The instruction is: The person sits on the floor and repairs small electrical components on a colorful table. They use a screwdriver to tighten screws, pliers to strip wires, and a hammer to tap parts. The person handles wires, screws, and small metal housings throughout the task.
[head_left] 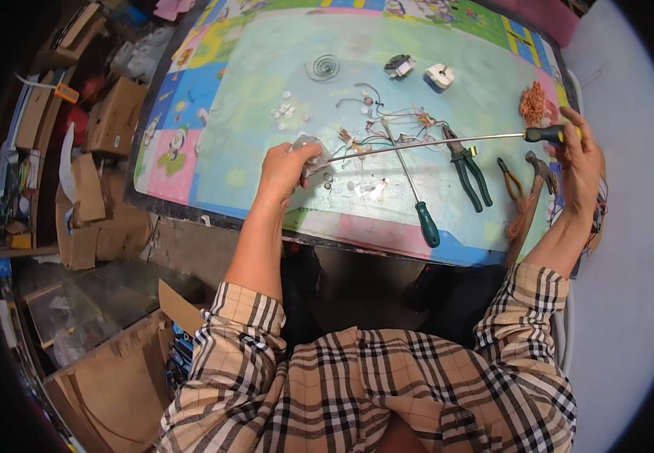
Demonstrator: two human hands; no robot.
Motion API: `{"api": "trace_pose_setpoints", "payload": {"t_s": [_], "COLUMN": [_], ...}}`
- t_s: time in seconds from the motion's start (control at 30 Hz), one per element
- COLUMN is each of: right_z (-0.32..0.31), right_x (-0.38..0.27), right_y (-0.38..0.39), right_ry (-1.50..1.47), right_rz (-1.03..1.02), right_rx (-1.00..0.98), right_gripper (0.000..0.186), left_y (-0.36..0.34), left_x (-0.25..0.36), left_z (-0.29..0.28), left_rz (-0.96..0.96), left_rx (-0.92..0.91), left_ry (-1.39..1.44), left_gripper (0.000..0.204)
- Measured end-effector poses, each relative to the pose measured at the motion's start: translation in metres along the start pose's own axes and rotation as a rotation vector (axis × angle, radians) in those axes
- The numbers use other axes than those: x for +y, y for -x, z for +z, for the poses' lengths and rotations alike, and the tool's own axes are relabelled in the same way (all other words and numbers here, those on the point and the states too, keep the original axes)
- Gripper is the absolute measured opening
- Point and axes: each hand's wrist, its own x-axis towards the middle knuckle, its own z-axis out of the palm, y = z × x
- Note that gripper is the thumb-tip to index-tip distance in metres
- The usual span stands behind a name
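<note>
Small clear part, pinned on the table at nine o'clock of the pliers: light, probably brittle, best gripped by its sides. Left hand clasps it; right hand grips the long screwdriver by its handle, tip on the part. Two screwdrivers, two pliers, one hammer.

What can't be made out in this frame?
- Head view: the small clear part in the left hand, mostly covered by fingers.
- The long screwdriver tip, hidden at that part.
- The white bits on the mat, too small to identify.
</note>
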Motion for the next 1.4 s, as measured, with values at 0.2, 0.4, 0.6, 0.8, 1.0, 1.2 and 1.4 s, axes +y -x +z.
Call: {"api": "trace_pose_setpoints", "payload": {"t_s": [0.2,0.4,0.6,0.8,1.0,1.2,1.4], "right_z": [-0.009,0.007,0.006,0.014,0.01,0.01,0.015], "right_x": [0.051,0.027,0.035,0.031,0.037,0.048,0.064], "right_y": [-0.028,-0.013,-0.012,-0.015,-0.015,-0.017,-0.019], "right_ry": [0.428,-0.424,-0.103,0.13,-0.365,0.06,0.106], "right_rz": [-0.376,-0.021,0.152,0.16,-0.031,0.23,0.269], "right_rx": [0.049,-0.368,-0.157,-0.087,-0.084,0.263,0.281], "right_gripper": [0.034,0.037,0.027,0.027,0.034,0.037,0.039], "left_y": [-0.011,-0.007,-0.024,-0.026,-0.02,-0.011,0.006], "left_x": [-0.004,0.002,-0.015,-0.019,-0.015,-0.019,-0.004], "left_z": [0.004,-0.002,-0.005,-0.002,0.013,0.025,0.038], "left_rz": [0.152,0.098,0.179,0.22,0.266,0.355,0.327], "left_rx": [-0.024,-0.015,-0.019,0.021,0.011,0.096,0.131], "left_ry": [-0.183,-0.299,-0.244,-0.292,-0.272,-0.48,-0.782], "left_gripper": [0.034,0.025,0.023,0.023,0.026,0.04,0.047]}}
